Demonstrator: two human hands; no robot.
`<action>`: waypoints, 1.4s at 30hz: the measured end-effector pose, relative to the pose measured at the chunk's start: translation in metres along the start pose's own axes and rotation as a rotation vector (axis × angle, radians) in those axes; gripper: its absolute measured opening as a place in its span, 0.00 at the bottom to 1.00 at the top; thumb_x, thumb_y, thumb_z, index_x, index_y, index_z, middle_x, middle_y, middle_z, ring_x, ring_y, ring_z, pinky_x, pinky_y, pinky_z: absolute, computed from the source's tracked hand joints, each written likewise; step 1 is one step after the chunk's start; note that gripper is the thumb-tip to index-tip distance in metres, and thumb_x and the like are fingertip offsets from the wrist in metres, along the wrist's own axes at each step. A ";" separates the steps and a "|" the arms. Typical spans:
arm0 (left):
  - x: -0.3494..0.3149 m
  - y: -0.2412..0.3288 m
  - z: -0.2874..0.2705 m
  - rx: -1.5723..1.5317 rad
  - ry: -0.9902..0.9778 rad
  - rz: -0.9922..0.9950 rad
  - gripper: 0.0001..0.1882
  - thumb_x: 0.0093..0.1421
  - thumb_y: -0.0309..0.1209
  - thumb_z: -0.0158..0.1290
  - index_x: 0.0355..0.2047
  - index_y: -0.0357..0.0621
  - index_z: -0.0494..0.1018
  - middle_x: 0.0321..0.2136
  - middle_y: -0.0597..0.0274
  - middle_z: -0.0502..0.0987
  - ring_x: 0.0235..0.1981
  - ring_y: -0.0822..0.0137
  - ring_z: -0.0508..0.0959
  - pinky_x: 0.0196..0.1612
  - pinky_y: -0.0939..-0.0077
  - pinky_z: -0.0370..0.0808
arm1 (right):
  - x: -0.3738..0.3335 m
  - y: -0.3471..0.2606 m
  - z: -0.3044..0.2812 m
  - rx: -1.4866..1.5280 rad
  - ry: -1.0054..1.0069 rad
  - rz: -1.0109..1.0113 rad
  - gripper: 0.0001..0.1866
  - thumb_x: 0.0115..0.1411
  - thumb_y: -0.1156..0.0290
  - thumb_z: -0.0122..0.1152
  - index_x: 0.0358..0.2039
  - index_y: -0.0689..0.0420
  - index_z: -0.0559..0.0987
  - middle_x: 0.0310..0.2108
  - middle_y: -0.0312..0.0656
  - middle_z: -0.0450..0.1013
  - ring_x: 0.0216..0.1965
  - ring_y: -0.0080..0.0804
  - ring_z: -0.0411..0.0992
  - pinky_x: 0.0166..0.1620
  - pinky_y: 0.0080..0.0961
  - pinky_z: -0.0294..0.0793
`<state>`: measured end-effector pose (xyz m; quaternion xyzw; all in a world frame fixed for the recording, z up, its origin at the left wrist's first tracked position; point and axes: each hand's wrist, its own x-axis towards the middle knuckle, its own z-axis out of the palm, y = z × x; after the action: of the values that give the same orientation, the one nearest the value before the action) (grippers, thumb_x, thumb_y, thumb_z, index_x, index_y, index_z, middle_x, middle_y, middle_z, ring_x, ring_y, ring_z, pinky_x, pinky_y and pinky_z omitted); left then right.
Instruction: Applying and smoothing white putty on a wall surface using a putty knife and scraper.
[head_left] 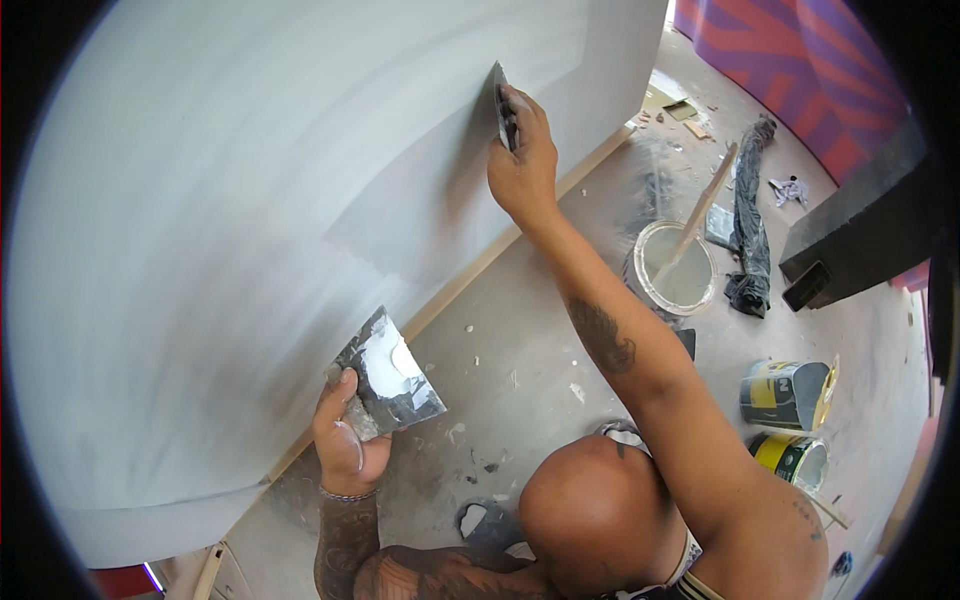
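Note:
My right hand (525, 160) is closed round a putty knife (499, 100), reaching up to the pale wall panel (250, 190). Its thin blade is seen nearly edge-on against the panel surface. Lower down and to the left, my left hand (352, 430) grips a wide putty knife (425, 402) by its smeared handle, with the blade facing up. White filler (389, 362) lies in a thick patch on that blade. A smoother, slightly darker area spreads over the panel below my right hand. Some filler is smeared on my left hand.
Right of my right arm stands a white bucket (675, 292) with a wooden stick (708, 196) in it. Near it are a crumpled black plastic roll (750, 225) and a dark post (860, 240). Two open cans (775, 395) stand lower right. Scraps litter the floor (520, 330).

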<state>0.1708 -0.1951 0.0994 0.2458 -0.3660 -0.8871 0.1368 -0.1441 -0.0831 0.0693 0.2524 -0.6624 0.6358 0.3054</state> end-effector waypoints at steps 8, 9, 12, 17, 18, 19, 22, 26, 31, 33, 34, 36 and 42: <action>-0.002 0.002 -0.019 -0.091 0.062 0.028 0.18 0.63 0.34 0.49 0.51 0.40 0.71 0.45 0.58 0.78 0.46 0.59 0.79 0.47 0.58 0.76 | -0.069 -0.037 0.049 0.001 -0.036 -0.047 0.31 0.48 0.80 0.53 0.57 0.60 0.70 0.57 0.54 0.65 0.57 0.53 0.64 0.59 0.39 0.63; -0.002 0.000 -0.020 -0.110 0.088 0.018 0.17 0.63 0.33 0.49 0.51 0.41 0.70 0.46 0.59 0.77 0.47 0.60 0.78 0.48 0.59 0.75 | -0.079 -0.039 0.054 -0.002 -0.038 -0.062 0.31 0.48 0.79 0.55 0.57 0.59 0.70 0.57 0.54 0.65 0.57 0.53 0.63 0.60 0.40 0.61; -0.002 -0.001 -0.031 -0.141 0.090 -0.001 0.18 0.62 0.32 0.49 0.52 0.41 0.69 0.47 0.59 0.76 0.48 0.59 0.76 0.50 0.59 0.73 | -0.106 -0.048 0.070 -0.027 -0.069 -0.077 0.32 0.48 0.78 0.58 0.57 0.60 0.70 0.57 0.54 0.64 0.57 0.53 0.63 0.59 0.40 0.61; -0.003 -0.002 -0.042 -0.189 0.107 0.021 0.18 0.62 0.31 0.49 0.52 0.40 0.69 0.48 0.58 0.76 0.50 0.58 0.75 0.54 0.58 0.70 | -0.146 -0.064 0.094 -0.039 -0.139 -0.120 0.36 0.43 0.77 0.63 0.58 0.59 0.69 0.58 0.52 0.64 0.56 0.52 0.63 0.59 0.42 0.60; -0.003 -0.003 -0.040 -0.182 0.118 0.036 0.18 0.62 0.32 0.49 0.51 0.40 0.70 0.47 0.58 0.77 0.48 0.59 0.77 0.52 0.58 0.73 | -0.154 -0.063 0.099 -0.028 -0.159 -0.143 0.39 0.43 0.81 0.63 0.60 0.57 0.67 0.59 0.51 0.61 0.59 0.51 0.59 0.61 0.40 0.61; -0.003 -0.003 -0.039 -0.176 0.126 0.052 0.18 0.63 0.33 0.50 0.50 0.39 0.71 0.45 0.58 0.78 0.46 0.60 0.78 0.49 0.59 0.75 | -0.159 -0.060 0.100 -0.027 -0.158 -0.146 0.39 0.43 0.81 0.63 0.60 0.57 0.67 0.59 0.51 0.61 0.59 0.51 0.59 0.61 0.40 0.61; -0.002 -0.005 -0.040 -0.207 0.118 0.084 0.18 0.63 0.33 0.50 0.51 0.39 0.71 0.46 0.58 0.78 0.46 0.60 0.78 0.50 0.59 0.75 | -0.169 -0.052 0.101 -0.076 -0.250 -0.272 0.39 0.40 0.82 0.64 0.58 0.56 0.70 0.58 0.49 0.64 0.57 0.51 0.62 0.59 0.43 0.62; -0.001 -0.002 -0.047 -0.267 0.125 0.123 0.16 0.62 0.33 0.50 0.48 0.41 0.72 0.43 0.59 0.79 0.43 0.61 0.80 0.41 0.64 0.79 | -0.170 -0.051 0.072 -0.145 -0.446 -0.424 0.35 0.42 0.89 0.58 0.55 0.57 0.72 0.56 0.47 0.67 0.56 0.49 0.66 0.59 0.43 0.64; 0.026 -0.003 -0.065 -0.329 0.232 -0.106 0.11 0.62 0.33 0.51 0.42 0.43 0.73 0.34 0.62 0.79 0.34 0.65 0.81 0.23 0.78 0.76 | -0.141 -0.099 -0.003 0.082 -0.704 -0.241 0.35 0.44 0.92 0.53 0.56 0.58 0.71 0.58 0.52 0.65 0.59 0.52 0.65 0.60 0.43 0.65; 0.031 -0.002 -0.055 -0.363 0.182 -0.163 0.11 0.62 0.33 0.51 0.42 0.42 0.72 0.33 0.64 0.79 0.32 0.66 0.80 0.22 0.80 0.75 | -0.127 -0.125 -0.028 0.159 -0.718 -0.170 0.36 0.44 0.93 0.51 0.57 0.58 0.71 0.59 0.54 0.65 0.61 0.53 0.64 0.61 0.43 0.65; 0.035 -0.001 -0.055 -0.313 0.065 -0.219 0.10 0.61 0.35 0.52 0.41 0.46 0.73 0.34 0.66 0.79 0.32 0.68 0.80 0.22 0.79 0.75 | -0.125 -0.130 -0.034 0.235 -0.840 -0.264 0.39 0.43 0.93 0.50 0.59 0.56 0.69 0.59 0.53 0.65 0.61 0.52 0.64 0.61 0.41 0.65; 0.039 0.001 -0.050 -0.225 -0.098 -0.275 0.12 0.61 0.37 0.53 0.42 0.48 0.73 0.34 0.67 0.79 0.31 0.68 0.80 0.21 0.77 0.75 | -0.124 -0.132 -0.048 0.303 -0.964 -0.358 0.42 0.42 0.93 0.49 0.61 0.55 0.67 0.59 0.51 0.64 0.61 0.52 0.64 0.62 0.40 0.64; 0.034 0.018 -0.025 -0.261 0.006 -0.010 0.17 0.61 0.35 0.51 0.49 0.43 0.71 0.40 0.60 0.78 0.33 0.60 0.81 0.24 0.65 0.77 | -0.106 0.027 -0.103 -0.354 -1.102 -0.167 0.32 0.52 0.87 0.50 0.60 0.55 0.69 0.60 0.53 0.64 0.64 0.50 0.60 0.64 0.35 0.61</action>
<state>0.1563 -0.2368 0.0857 0.2306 -0.2457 -0.9271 0.1644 -0.0817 0.0158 -0.0256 0.5424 -0.7975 0.2641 0.0024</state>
